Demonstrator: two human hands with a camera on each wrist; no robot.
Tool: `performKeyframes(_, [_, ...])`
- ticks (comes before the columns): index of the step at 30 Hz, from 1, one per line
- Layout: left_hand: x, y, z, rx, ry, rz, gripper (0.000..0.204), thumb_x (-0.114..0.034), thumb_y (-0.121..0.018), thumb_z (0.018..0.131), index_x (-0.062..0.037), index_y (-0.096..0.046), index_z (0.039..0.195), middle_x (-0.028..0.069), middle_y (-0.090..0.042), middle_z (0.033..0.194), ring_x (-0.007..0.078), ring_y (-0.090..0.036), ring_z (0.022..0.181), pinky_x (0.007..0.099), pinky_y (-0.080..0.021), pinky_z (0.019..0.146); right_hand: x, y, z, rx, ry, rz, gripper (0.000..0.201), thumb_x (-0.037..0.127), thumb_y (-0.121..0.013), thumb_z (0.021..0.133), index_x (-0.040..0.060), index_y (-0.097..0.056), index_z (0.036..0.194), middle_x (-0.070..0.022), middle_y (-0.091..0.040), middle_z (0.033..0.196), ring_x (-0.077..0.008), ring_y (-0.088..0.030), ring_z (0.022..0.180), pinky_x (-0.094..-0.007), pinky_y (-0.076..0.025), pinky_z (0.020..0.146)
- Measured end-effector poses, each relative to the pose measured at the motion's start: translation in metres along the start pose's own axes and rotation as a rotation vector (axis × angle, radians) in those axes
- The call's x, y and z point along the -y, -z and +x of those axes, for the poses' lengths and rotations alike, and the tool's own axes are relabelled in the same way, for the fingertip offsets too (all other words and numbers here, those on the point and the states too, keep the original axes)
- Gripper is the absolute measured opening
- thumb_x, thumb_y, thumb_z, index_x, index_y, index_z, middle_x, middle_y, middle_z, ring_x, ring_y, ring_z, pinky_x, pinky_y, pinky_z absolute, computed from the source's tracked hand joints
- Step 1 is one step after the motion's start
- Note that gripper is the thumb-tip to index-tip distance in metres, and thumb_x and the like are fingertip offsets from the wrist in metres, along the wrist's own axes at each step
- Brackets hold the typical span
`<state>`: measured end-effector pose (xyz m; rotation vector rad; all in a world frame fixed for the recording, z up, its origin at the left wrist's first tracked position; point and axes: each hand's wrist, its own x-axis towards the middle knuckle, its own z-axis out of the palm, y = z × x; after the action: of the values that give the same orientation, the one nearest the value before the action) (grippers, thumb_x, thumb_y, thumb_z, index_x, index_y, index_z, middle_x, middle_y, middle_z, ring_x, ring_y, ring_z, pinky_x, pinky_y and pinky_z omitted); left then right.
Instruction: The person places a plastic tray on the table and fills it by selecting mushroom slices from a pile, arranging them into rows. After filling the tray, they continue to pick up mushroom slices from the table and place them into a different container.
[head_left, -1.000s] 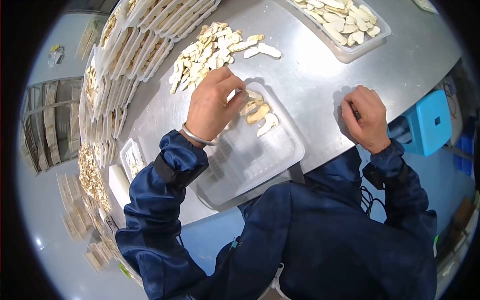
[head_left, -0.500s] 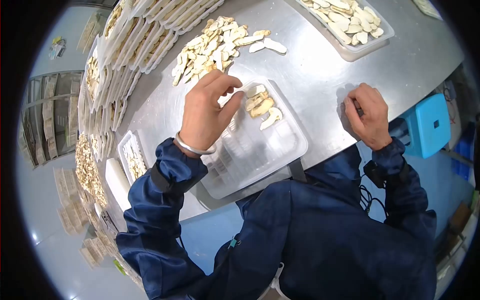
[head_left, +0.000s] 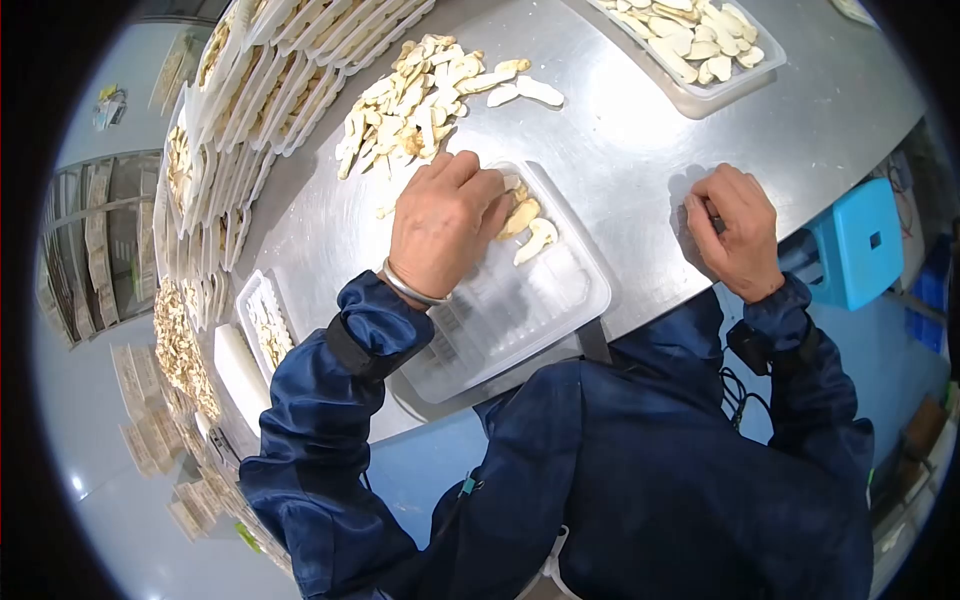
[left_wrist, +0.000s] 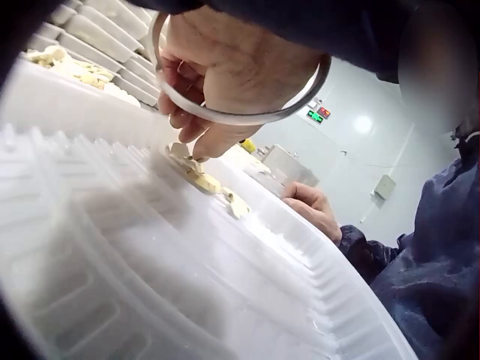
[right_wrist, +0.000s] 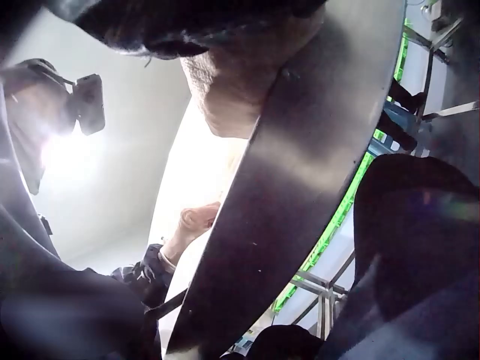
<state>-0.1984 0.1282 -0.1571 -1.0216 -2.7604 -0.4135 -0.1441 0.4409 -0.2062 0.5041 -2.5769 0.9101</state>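
Several mushroom slices [head_left: 527, 228] lying diagonally in tray [head_left: 560, 300], left hand [head_left: 443, 225] touching them

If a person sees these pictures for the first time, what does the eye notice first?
First, the left hand with a metal bangle, placing pale mushroom slices at the far end of a clear plastic tray. Beyond it lies a loose pile of slices on the steel table.

The right hand [right_wrist: 240, 90] is resting against the metal table edge [right_wrist: 300, 187]; beyond it, the left hand [right_wrist: 196, 221] is showing.
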Motion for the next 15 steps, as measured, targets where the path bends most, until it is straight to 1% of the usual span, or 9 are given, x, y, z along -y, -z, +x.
performKeyframes(6, [0.002, -0.007, -0.002, -0.019, -0.001, 0.034, 0.01, -0.01, -0.075, 0.08, -0.0051, -0.068, 0.085, 0.0084, -0.056, 0.081, 0.0276, -0.059, 0.08, 0.0394, -0.049, 0.073, -0.002, -0.001, 0.0, 0.006, 0.01, -0.02, 0.01, 0.004, -0.069, 0.084, 0.0032, -0.059, 0.083, -0.0103, -0.057, 0.076, -0.0267, -0.056, 0.069, -0.0376, -0.042, 0.066])
performKeyframes(9, [0.003, -0.009, -0.001, -0.063, -0.014, 0.024, 0.009, -0.009, -0.074, 0.079, -0.0045, -0.068, 0.083, 0.0083, -0.055, 0.078, 0.0286, -0.059, 0.077, 0.0401, -0.049, 0.07, -0.001, -0.001, 0.0, 0.005, 0.011, -0.023, 0.01, 0.004, -0.069, 0.084, 0.0031, -0.059, 0.083, -0.0104, -0.057, 0.076, -0.0267, -0.056, 0.069, -0.0376, -0.042, 0.066])
performKeyframes(12, [-0.005, 0.009, 0.003, -0.162, 0.014, 0.003, 0.007, -0.007, -0.074, 0.081, -0.0029, -0.07, 0.084, 0.0084, -0.058, 0.075, 0.0262, -0.061, 0.07, 0.0373, -0.05, 0.065, -0.001, -0.001, 0.0, 0.004, 0.007, -0.017, 0.01, 0.003, -0.069, 0.084, 0.0027, -0.059, 0.083, -0.0108, -0.056, 0.076, -0.0274, -0.056, 0.069, -0.0377, -0.042, 0.066])
performKeyframes(15, [-0.029, 0.044, -0.001, 0.103, 0.385, -0.471, 0.005, -0.006, -0.075, 0.083, -0.0021, -0.072, 0.086, 0.0095, -0.064, 0.075, 0.0231, -0.063, 0.064, 0.0338, -0.05, 0.06, 0.0, 0.0, 0.0, 0.008, -0.004, -0.002, 0.01, 0.004, -0.068, 0.084, 0.0026, -0.059, 0.083, -0.0111, -0.056, 0.076, -0.0286, -0.055, 0.069, -0.0382, -0.042, 0.066])
